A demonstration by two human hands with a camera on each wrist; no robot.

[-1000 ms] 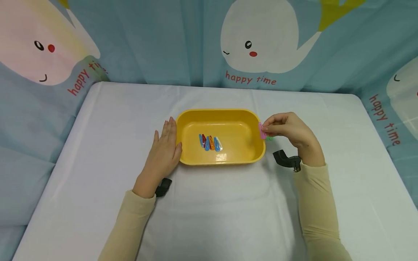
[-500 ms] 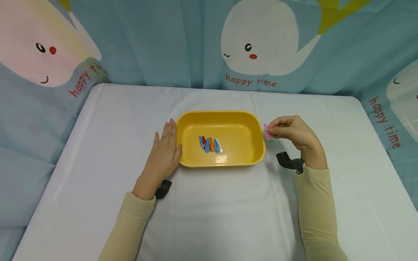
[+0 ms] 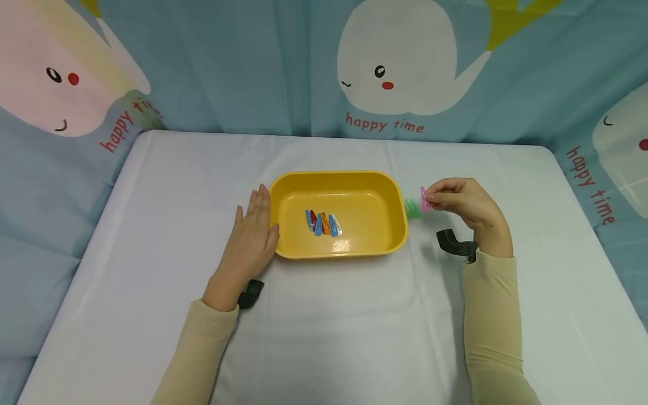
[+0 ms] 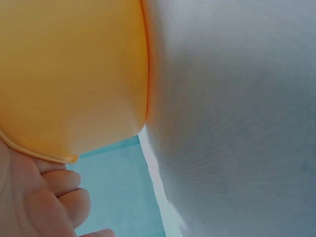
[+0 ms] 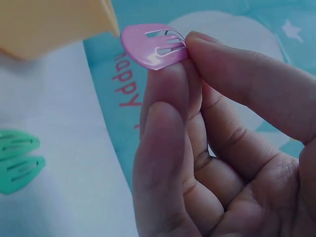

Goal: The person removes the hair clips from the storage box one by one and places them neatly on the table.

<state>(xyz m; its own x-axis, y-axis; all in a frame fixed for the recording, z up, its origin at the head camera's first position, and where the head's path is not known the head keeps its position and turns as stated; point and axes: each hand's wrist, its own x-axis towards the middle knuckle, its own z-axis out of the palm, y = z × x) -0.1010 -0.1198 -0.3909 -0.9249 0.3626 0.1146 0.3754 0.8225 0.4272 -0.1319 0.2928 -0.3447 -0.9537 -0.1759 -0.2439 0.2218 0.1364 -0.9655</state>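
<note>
Between thumb and fingertips, my right hand (image 3: 471,211) pinches a pink snap hair clip (image 3: 424,198), held up just right of the yellow tray (image 3: 367,216). The right wrist view shows that pink clip (image 5: 136,47) up close, its rounded end pointing away from the thumb. Green hair clips (image 3: 412,208) lie on the white cloth between the tray and this hand. Inside the tray, several blue, red, orange and white hair clips (image 3: 318,225) sit side by side. My left hand (image 3: 245,242) rests against the tray's left rim with its fingers straight.
A white cloth (image 3: 349,332) covers the table. Behind it hangs a blue curtain (image 3: 243,73) with whale prints. Black wrist mounts (image 3: 455,246) stick out beside the wrists.
My right hand has moved right, away from the tray's right rim, with the pink hair clip. The green clips now show more fully. My left hand stays at the tray.
</note>
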